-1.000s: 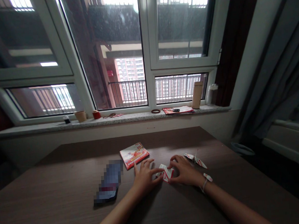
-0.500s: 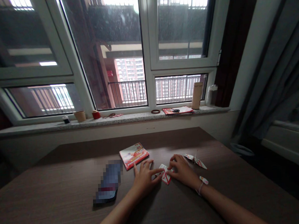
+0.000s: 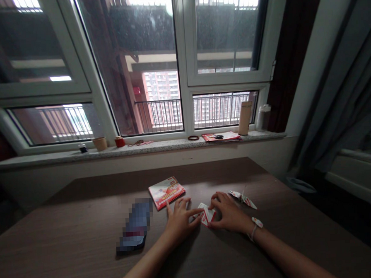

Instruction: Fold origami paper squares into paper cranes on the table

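A small folded paper point(image 3: 207, 215), white with red print and edges, lies on the brown table between my two hands. My left hand point(image 3: 180, 220) holds its left side with the index finger and thumb, while the other fingers spread over the tabletop. Thumb and fingers of my right hand point(image 3: 226, 211) grip the right side of the paper, partly covering it. A bracelet with a pale ornament point(image 3: 257, 222) circles my right wrist. Just beyond the right hand sits a folded paper figure point(image 3: 244, 199) with pointed, wing-like parts.
A stack of red and white printed sheets point(image 3: 167, 192) lies beyond my left hand. Left of that hand is a pixelated dark object point(image 3: 134, 226). The windowsill point(image 3: 161, 146) holds a paper cup point(image 3: 100, 144), scissors point(image 3: 218, 137) on papers, and a tan bottle point(image 3: 245, 118).
My right hand has shifted slightly, its thumb now lower at the paper's near right edge. More of the paper's right part shows. The left hand stays almost still.
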Motion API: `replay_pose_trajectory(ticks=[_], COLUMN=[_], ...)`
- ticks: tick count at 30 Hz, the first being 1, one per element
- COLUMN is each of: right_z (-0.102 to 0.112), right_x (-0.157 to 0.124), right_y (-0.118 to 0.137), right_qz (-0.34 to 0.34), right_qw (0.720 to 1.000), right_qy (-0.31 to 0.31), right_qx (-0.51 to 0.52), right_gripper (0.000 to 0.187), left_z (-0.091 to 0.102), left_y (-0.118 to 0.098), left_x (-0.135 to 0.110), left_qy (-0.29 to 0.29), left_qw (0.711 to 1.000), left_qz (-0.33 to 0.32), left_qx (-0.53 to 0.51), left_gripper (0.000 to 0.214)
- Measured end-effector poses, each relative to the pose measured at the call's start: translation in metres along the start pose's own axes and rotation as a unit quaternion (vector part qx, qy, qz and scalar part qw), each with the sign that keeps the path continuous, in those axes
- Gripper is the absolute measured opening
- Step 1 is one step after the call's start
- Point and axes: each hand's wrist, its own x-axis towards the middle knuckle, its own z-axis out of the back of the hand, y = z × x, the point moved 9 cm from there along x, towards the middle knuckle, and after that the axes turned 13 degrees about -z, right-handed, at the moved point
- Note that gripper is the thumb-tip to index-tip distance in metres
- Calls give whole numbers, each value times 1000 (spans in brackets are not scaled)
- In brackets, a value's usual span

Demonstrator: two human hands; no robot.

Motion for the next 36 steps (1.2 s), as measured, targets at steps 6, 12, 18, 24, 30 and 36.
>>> replay_pose_trajectory(ticks=[6, 12, 18, 24, 30, 36], right_z=[2, 3, 3, 1, -2, 2], right_x=[-1, 0, 3, 8, 13, 11], right_y=[0, 3, 2, 3, -1, 0], right_qz=[-3, 3, 7, 18, 26, 21], right_qw=[1000, 999, 998, 998, 998, 997], right_qy=[-5, -45, -56, -58, -55, -64], right_qx=[25, 25, 10, 2, 26, 25], right_gripper=[35, 30, 35, 19, 11, 12], left_z=[2, 4, 2, 1, 0, -6], left_y=[-3, -5, -4, -10, -15, -9], left_x=[0, 1, 3, 3, 0, 0], left_qy=[4, -4, -12, -26, -44, -18], left_qw=[1000, 1000, 1000, 999, 998, 999], left_qz=[-1, -5, -2, -8, -17, 2], left_qx=[-5, -9, -9, -27, -41, -42], left_gripper=[29, 26, 28, 33, 39, 38])
